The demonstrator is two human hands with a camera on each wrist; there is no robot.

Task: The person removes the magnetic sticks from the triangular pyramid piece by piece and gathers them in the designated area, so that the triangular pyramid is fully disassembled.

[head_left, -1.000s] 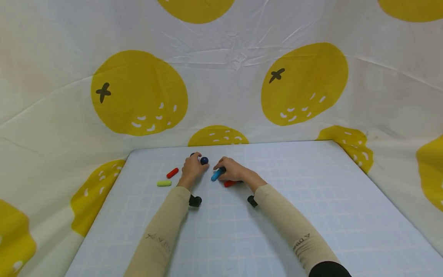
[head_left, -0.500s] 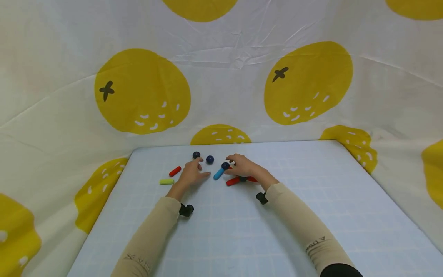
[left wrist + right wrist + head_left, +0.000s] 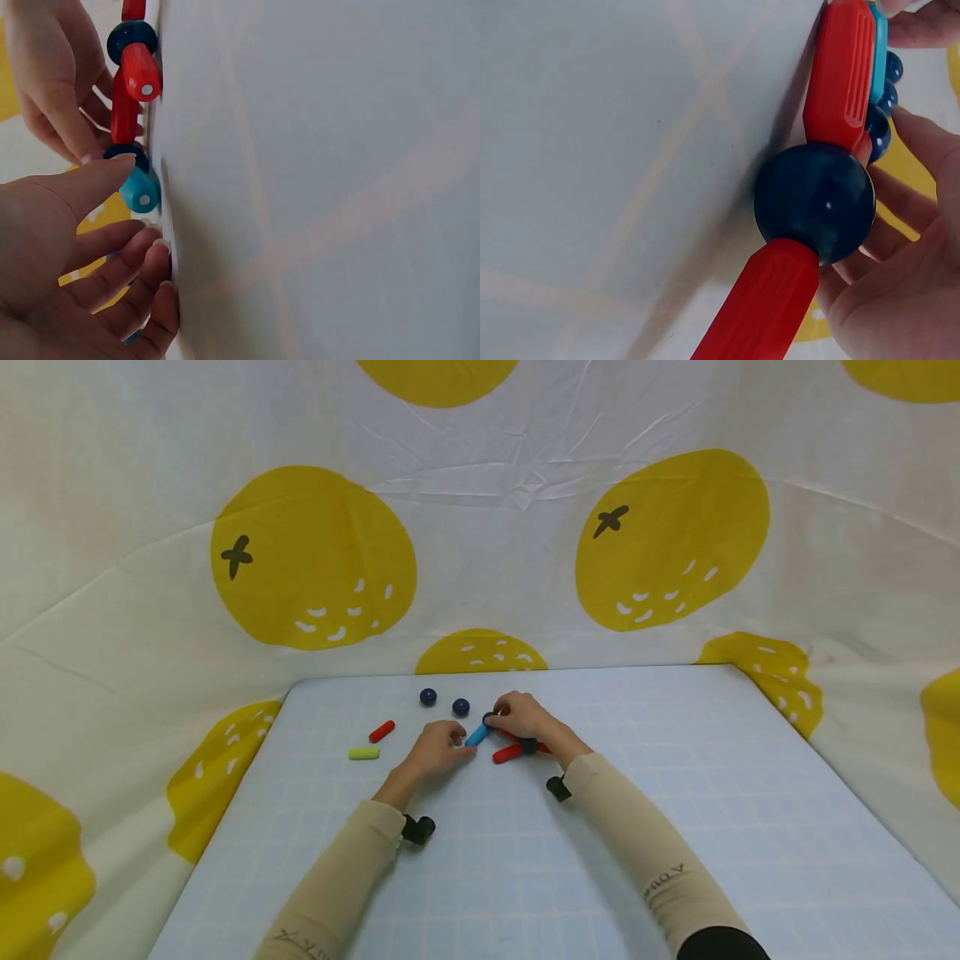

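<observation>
In the head view my left hand (image 3: pixel 438 750) is beside the lower end of a light blue toy stick (image 3: pixel 477 735), thumb and fingers spread apart around it. The left wrist view shows the thumb in front of the blue stick (image 3: pixel 140 193); whether it touches is unclear. My right hand (image 3: pixel 522 717) pinches the dark blue ball (image 3: pixel 878 133) at the stick's other end. Beyond this ball a red stick (image 3: pixel 124 112) runs on. Nearer the right wrist, another dark ball (image 3: pixel 814 204) joins two more red sticks (image 3: pixel 841 71).
Two loose dark balls, one farther left (image 3: pixel 428 697) and one nearer the hands (image 3: pixel 461 707), lie toward the table's back. A red stick (image 3: pixel 382 732) and a yellow-green stick (image 3: pixel 363 753) lie to the left. A patterned cloth (image 3: pixel 480 568) hangs behind the pale table (image 3: pixel 487 877).
My left hand has left the loose dark balls and moved down and right to the blue stick's end. My right hand loosened, then closed in on the ball at its other end.
</observation>
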